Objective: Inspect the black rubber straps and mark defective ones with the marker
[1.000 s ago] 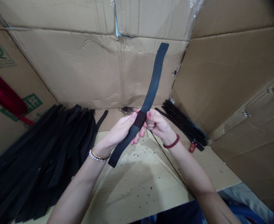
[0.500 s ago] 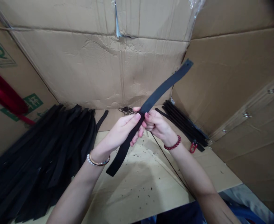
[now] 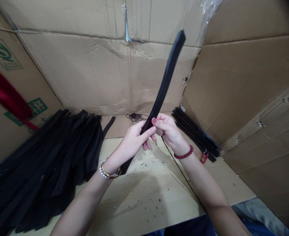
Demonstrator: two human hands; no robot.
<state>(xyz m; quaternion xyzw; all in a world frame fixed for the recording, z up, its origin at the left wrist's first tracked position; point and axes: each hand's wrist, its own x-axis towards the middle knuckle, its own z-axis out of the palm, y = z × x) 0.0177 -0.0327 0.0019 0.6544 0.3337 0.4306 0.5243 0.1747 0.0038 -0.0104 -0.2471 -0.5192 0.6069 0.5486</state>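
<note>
**Two Hands Meet on a Black Strap**

A person's left hand (image 3: 134,139) clasps a black strap (image 3: 167,77), thumb laid across it, at the center of view, the strap tilted from 7 o'clock to 1. The right hand (image 3: 167,131) presses thumb and fingers together against the strap's middle; what they pinch is unclear. A thin cord (image 3: 181,171) trails toward 5 o'clock. Black strips (image 3: 48,164) heap at 8 o'clock; a stack (image 3: 195,132) lies at 3, near a red clip-like piece (image 3: 204,157).

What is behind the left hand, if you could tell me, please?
The black strip passes behind the left hand; its upper length and a short lower piece show. The stretch between is covered and cannot be seen.
</note>
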